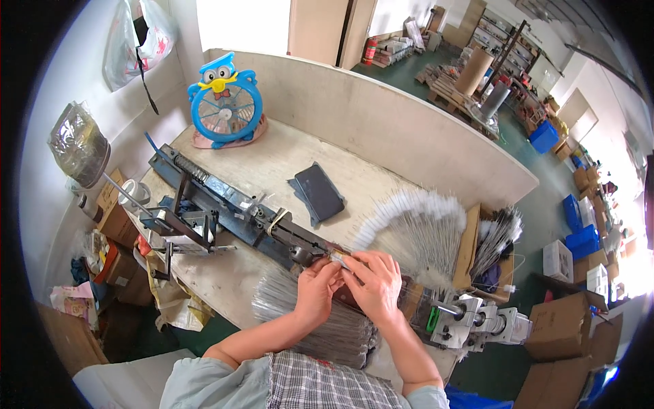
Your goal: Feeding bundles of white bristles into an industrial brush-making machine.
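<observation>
Metal rail (pixel 231 195) at both hands (pixel 317 292) (pixel 376 283), open tabletop (pixel 276 146) past its edge.

1. Workshop / small mfg. unit, by the look of it.
2. By my L hand (pixel 315 294) & running off up-left: long metal rig (pixel 235 198) on a worn bench (pixel 293 153).
3. To the right of my R hand (pixel 376 286): metal machine unit (pixel 473 320) w/ shaft & clamps.
4. Just beyond my grip: thin wire rods (pixel 429 238), stacked in qty; another bundle (pixel 334 334) just below.
5. Far beyond, past partition (pixel 409 109): shelving (pixel 504 44), pallet (pixel 443 99), big brown roll (pixel 475 71), red extinguisher (pixel 369 51).
6. Far R of me: cardboard boxes (pixel 558 327), blue crates (pixel 582 240).
</observation>
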The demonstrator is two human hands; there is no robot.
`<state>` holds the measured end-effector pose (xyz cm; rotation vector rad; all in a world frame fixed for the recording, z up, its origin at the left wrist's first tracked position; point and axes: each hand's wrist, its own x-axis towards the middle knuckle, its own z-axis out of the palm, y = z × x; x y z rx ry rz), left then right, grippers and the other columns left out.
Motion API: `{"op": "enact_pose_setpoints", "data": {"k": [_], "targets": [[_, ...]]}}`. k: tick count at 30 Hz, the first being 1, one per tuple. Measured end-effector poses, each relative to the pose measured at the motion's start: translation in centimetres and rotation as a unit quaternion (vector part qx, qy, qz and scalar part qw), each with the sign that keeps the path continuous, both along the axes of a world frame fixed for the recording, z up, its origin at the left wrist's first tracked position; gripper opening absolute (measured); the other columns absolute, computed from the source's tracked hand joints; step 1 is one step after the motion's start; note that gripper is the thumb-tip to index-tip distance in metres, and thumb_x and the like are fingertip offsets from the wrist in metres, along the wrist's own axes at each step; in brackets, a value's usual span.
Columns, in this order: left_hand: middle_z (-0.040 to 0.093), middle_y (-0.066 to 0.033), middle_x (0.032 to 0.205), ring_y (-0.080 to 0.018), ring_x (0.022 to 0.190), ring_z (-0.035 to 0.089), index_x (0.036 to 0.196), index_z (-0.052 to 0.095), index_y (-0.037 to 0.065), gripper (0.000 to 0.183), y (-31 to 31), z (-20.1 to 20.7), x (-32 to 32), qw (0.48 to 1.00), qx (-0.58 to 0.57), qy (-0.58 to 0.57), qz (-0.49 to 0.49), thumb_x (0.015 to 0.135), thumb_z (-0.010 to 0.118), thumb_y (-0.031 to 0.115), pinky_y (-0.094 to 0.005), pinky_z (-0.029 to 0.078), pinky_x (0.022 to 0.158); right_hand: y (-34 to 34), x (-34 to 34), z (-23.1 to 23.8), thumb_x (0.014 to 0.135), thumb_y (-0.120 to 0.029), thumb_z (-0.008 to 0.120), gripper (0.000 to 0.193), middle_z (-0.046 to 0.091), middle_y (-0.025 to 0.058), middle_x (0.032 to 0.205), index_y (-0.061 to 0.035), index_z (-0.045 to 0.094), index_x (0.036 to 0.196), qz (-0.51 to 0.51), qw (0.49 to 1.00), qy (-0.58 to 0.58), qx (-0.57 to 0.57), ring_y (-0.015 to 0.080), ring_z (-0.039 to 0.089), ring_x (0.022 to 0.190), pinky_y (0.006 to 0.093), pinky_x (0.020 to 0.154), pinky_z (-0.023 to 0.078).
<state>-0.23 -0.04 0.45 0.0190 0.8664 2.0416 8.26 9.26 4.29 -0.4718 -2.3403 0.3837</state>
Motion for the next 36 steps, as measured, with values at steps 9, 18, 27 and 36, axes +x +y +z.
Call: {"op": "enact_pose_setpoints", "data": {"k": [9, 18, 27, 36], "targets": [[0.063, -0.0059, 0.09, -0.0136, 0.08, 0.063, 0.097, 0.057, 0.001, 0.011, 0.3, 0.1, 0.0, 1.0, -0.013, 0.015, 0.0, 0.088, 0.057, 0.007, -0.0269, 0.049, 0.073, 0.4, 0.3, 0.5, 0.068, -0.015, 0.073, 0.025, 0.063, -0.0015, 0.093, -0.0138, 0.07, 0.093, 0.012, 1.0, -0.005, 0.009, 0.0193, 0.057, 0.091, 0.0353, 0.074, 0.043], [0.062, -0.0082, 0.093, -0.0174, 0.085, 0.061, 0.102, 0.057, 0.001, 0.029, -0.6, 0.9, -0.1, 1.0, -0.015, -0.01, -0.012, 0.094, 0.047, 0.028, -0.0332, 0.048, 0.083, 0.0, 2.6, 1.2, 0.07, -0.018, 0.072, 0.017, 0.061, 0.0014, 0.078, -0.0097, 0.067, 0.084, -0.039, 0.992, -0.116, 0.036, 0.0216, 0.056, 0.082, 0.0354, 0.075, 0.043], [0.054, -0.0128, 0.118, -0.0216, 0.104, 0.056, 0.122, 0.044, 0.001, 0.057, -0.9, 1.5, -0.4, 0.994, -0.061, 0.041, -0.083, 0.096, 0.034, 0.05, -0.0356, 0.045, 0.09, 0.2, 3.6, 1.6, 0.074, -0.016, 0.069, 0.013, 0.062, 0.0037, 0.076, -0.0077, 0.067, 0.083, -0.054, 0.998, -0.042, -0.014, 0.0218, 0.057, 0.078, 0.0358, 0.074, 0.044], [0.058, -0.0086, 0.113, -0.0209, 0.103, 0.056, 0.122, 0.05, 0.003, 0.039, -8.1, -0.9, -5.0, 0.958, -0.222, 0.165, -0.072, 0.09, 0.057, 0.025, -0.0327, 0.046, 0.083, -2.3, 8.9, -3.8, 0.077, -0.02, 0.065, 0.014, 0.061, 0.0067, 0.078, -0.0079, 0.064, 0.085, 0.007, 0.951, -0.264, -0.164, 0.0266, 0.063, 0.078, 0.039, 0.063, 0.051]]}}
